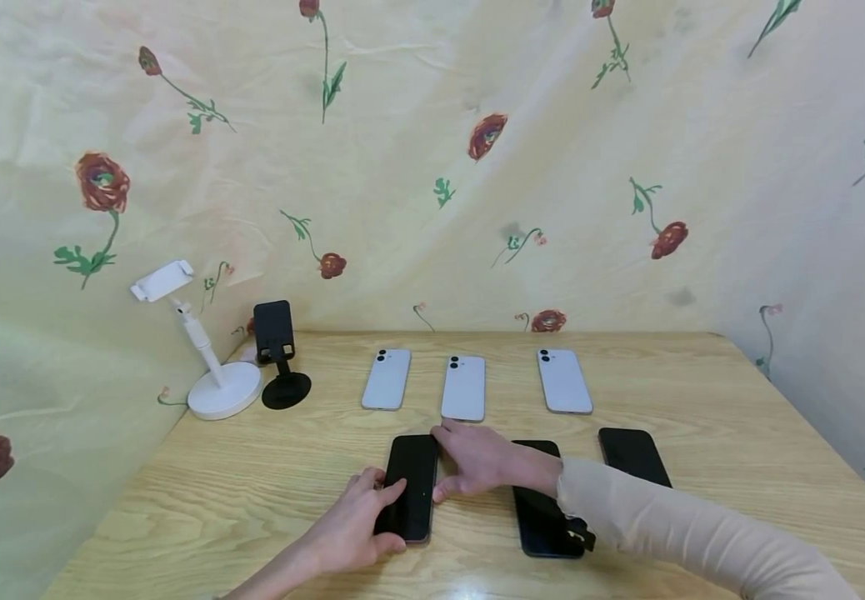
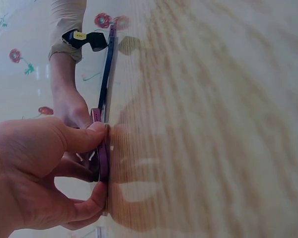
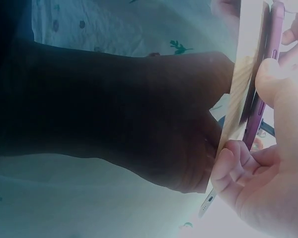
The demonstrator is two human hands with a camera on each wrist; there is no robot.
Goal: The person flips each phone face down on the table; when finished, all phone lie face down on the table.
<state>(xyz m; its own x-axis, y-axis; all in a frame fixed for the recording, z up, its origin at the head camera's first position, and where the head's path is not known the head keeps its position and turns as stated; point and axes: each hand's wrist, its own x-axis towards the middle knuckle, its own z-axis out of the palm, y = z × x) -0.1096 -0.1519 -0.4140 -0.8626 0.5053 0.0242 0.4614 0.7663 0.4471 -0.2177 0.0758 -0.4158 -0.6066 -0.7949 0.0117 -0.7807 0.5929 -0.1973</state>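
A smartphone (image 1: pixel 419 479) with a black screen and a purple edge lies face up at the front middle of the table. My left hand (image 1: pixel 350 527) holds its left side, index finger over the screen and thumb by the lower edge. From the other side my right hand (image 1: pixel 477 457) grips it, fingers at the top right corner and thumb along the right edge. In the left wrist view the left thumb and fingers pinch the phone's purple edge (image 2: pixel 104 161). Close up in the right wrist view, the right thumb presses the purple side (image 3: pixel 260 106).
Under my right forearm lies a black-screened phone (image 1: pixel 541 508), partly covered; another one (image 1: pixel 631 452) is farther right. Three white phones (image 1: pixel 386 379) (image 1: pixel 464 390) (image 1: pixel 564 382) lie back up behind. A white phone stand (image 1: pixel 224 392) and a black one (image 1: pixel 286 390) stand at the left.
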